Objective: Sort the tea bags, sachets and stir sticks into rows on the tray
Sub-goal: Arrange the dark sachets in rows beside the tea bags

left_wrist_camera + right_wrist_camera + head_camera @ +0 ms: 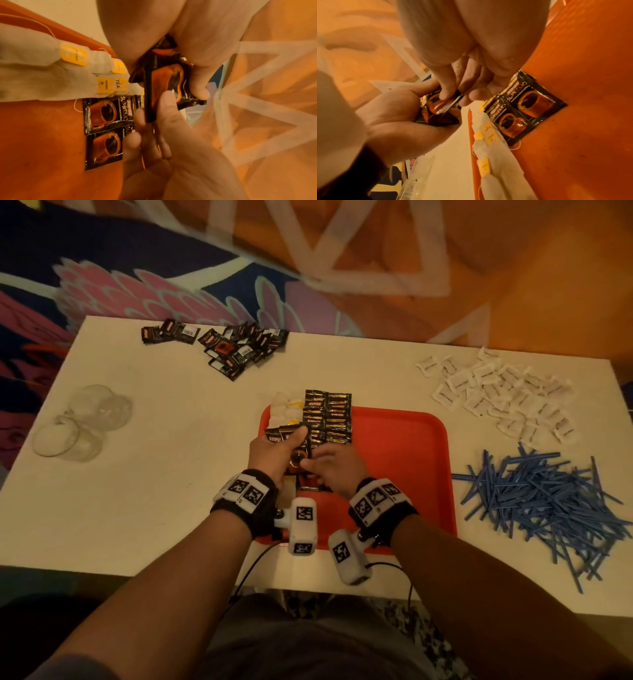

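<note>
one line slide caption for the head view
Both hands, left and right, hold coffee sachets over the red tray.

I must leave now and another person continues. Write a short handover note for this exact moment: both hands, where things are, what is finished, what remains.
Left hand: holds a small stack of black coffee sachets above the red tray.
Right hand: pinches one sachet from that stack.
Done: a row of tea bags along the tray's left edge; beside it, two rows of coffee sachets.
Left: loose coffee sachets at the table's far left, white sachets at the far right, and blue stir sticks right of the tray, none on the tray yet.
</note>
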A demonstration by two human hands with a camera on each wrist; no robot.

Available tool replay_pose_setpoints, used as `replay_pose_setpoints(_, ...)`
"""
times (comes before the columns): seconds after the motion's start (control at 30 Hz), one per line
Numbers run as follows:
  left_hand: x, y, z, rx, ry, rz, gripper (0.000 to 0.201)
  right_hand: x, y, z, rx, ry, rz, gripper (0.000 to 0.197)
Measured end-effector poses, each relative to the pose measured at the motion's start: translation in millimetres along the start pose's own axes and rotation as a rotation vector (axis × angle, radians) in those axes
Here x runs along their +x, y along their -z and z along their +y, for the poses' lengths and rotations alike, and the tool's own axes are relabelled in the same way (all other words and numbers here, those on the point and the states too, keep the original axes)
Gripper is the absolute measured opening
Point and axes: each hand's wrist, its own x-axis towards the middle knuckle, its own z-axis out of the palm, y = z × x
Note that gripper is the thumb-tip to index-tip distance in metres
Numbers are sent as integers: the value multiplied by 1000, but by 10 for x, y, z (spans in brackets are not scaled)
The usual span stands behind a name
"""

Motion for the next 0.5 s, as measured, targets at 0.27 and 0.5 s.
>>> replay_pose_setpoints(0.27,-51,106,59,-90,81,11,16,15,18,-37,-179,100,87,14)
replay_pose_setpoints(0.5,-92,197,-2,20,66,50,2,-23,-119,71,-227,123,56,15)
